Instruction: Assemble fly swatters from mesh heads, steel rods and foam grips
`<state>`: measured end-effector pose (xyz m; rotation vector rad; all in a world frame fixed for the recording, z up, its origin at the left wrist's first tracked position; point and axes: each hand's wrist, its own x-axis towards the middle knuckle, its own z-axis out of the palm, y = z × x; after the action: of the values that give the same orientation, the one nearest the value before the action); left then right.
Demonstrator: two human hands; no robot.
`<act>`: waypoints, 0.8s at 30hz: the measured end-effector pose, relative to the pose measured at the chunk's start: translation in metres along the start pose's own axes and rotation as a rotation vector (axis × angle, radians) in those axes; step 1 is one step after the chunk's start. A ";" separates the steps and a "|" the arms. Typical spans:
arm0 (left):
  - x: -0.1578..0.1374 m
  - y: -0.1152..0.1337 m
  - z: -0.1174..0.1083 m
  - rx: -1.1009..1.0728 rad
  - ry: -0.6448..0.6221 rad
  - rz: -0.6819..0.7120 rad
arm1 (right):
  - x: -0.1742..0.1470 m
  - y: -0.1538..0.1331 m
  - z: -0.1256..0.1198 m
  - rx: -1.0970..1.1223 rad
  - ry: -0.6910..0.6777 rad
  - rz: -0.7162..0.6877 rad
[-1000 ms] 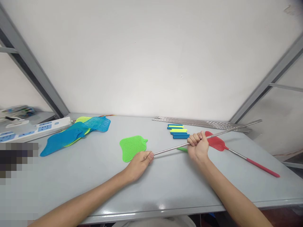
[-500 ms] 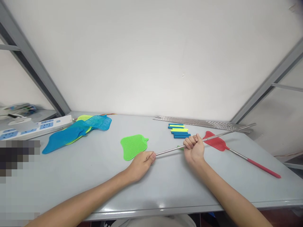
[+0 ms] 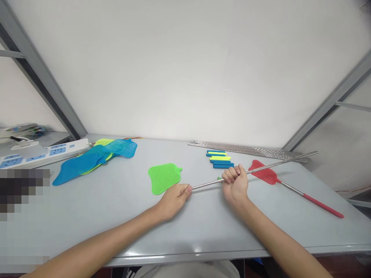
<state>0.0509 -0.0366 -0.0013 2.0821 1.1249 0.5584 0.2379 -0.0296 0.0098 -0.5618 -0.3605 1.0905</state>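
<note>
A long thin metal rod point(image 3: 276, 163) slants across in front of me, its far end rising to the right above the table. My left hand point(image 3: 175, 199) pinches its near end between thumb and fingers. Farther along, my right hand point(image 3: 235, 181) is closed around the rod, palm turned up. Just beyond my left hand lies a green perforated swatter head point(image 3: 165, 178). A small bit of a green piece point(image 3: 219, 178) shows beside my right hand, mostly hidden by it. To the right, a red fly swatter point(image 3: 295, 189) with a metal shaft rests under the rod's line.
Several blue and yellow handle tubes point(image 3: 220, 159) lie behind my right hand. A bundle of metal rods point(image 3: 240, 149) runs along the wall. Blue and yellow swatter heads point(image 3: 84, 162) overlap at left, next to a white power strip point(image 3: 68, 148). The table's front edge point(image 3: 185, 256) is near me.
My right hand has shifted slightly left along the rod, and the rod's far end sits a little farther right. The left hand keeps its pinch. The view has tilted slightly.
</note>
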 end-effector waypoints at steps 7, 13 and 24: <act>0.000 0.001 0.001 0.019 -0.007 0.001 | -0.004 0.000 0.005 0.026 0.019 -0.008; 0.001 -0.001 0.002 0.028 -0.002 0.010 | -0.003 0.001 0.003 0.006 0.015 -0.018; 0.001 0.002 0.004 0.040 -0.003 0.008 | -0.005 0.004 0.002 -0.034 0.005 -0.018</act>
<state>0.0549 -0.0374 -0.0023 2.1215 1.1354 0.5398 0.2315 -0.0325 0.0095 -0.5907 -0.3798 1.0674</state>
